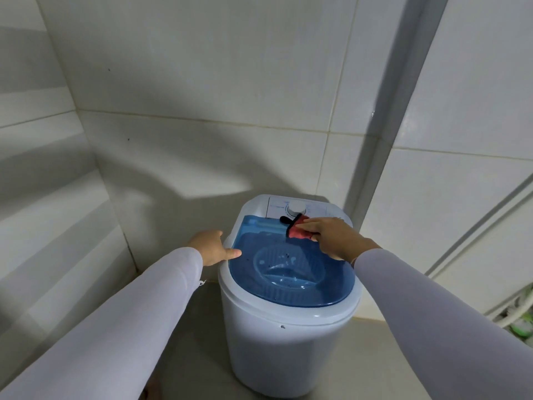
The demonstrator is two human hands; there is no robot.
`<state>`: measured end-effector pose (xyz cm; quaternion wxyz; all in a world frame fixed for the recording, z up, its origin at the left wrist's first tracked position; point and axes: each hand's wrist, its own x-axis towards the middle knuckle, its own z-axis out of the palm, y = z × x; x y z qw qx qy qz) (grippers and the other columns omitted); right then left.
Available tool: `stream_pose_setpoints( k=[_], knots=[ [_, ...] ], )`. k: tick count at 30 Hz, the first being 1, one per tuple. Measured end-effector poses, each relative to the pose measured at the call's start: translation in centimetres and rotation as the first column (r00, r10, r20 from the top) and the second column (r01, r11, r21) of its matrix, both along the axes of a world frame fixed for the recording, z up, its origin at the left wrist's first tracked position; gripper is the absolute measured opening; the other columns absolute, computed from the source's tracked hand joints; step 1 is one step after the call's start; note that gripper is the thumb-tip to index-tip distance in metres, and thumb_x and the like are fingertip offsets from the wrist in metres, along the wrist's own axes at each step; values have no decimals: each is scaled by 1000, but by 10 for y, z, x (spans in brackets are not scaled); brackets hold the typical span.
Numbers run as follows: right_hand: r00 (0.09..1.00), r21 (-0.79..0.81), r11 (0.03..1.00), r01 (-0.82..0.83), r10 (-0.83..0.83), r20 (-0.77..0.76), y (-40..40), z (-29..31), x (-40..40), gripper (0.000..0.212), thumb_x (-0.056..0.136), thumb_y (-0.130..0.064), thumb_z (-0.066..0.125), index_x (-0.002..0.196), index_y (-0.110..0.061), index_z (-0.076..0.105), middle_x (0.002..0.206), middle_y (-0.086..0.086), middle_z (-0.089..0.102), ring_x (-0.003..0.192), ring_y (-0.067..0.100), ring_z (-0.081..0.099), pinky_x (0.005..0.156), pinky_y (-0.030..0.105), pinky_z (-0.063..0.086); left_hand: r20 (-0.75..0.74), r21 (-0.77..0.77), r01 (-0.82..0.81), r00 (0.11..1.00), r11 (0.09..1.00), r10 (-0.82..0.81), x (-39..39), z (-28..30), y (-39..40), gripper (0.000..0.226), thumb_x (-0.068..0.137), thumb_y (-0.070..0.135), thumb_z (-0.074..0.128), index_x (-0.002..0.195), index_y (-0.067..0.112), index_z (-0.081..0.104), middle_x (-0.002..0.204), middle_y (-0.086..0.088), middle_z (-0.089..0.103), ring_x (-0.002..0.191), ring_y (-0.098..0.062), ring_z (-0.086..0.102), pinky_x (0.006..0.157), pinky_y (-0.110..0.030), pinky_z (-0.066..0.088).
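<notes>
A small white washing machine [285, 350] stands on the floor in a tiled corner, its translucent blue lid [291, 272] closed. My right hand [331, 238] holds a red cloth with a black edge [297, 229] against the back part of the lid, just in front of the white control dial [297, 208]. My left hand [212, 246] rests on the machine's left rim, with the thumb lying on the edge of the lid. Both arms wear long white sleeves.
White tiled walls close in behind and to the left of the machine. A grey vertical pipe [383, 111] runs down the wall to the right. White hoses and something green [519, 319] sit at the far right edge. Beige floor lies around the machine's base.
</notes>
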<state>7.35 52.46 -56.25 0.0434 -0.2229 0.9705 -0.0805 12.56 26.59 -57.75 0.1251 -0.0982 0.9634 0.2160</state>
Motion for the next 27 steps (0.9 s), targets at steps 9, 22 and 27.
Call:
stream_pose_setpoints(
  k=[9, 22, 27],
  knots=[
    [993, -89, 992, 91, -97, -71, 56, -1, 27, 47, 96, -5, 41, 128, -36, 55, 142, -3, 50, 126, 23, 49, 108, 30, 36, 11, -63, -10, 1000, 998, 11, 2, 3, 3, 83, 88, 54, 56, 150, 9, 26, 157, -8, 31, 142, -28, 35, 115, -38, 31],
    [931, -407, 841, 357, -354, 86, 76, 10, 51, 55, 90, 0, 32, 114, -36, 67, 110, 5, 65, 85, 23, 55, 67, 17, 42, -37, -74, -48, 998, 996, 46, 16, 7, 6, 82, 88, 55, 55, 150, 10, 27, 156, -7, 34, 141, -29, 38, 114, -39, 33],
    [931, -497, 806, 321, -364, 10, 41, 51, 41, 50, 88, 1, 37, 119, -25, 65, 122, 7, 65, 100, 23, 55, 84, 20, 37, -6, -17, -18, 1000, 1000, 18, 26, 11, -2, 85, 86, 54, 60, 151, 11, 25, 157, -5, 32, 142, -26, 35, 115, -37, 32]
  ],
)
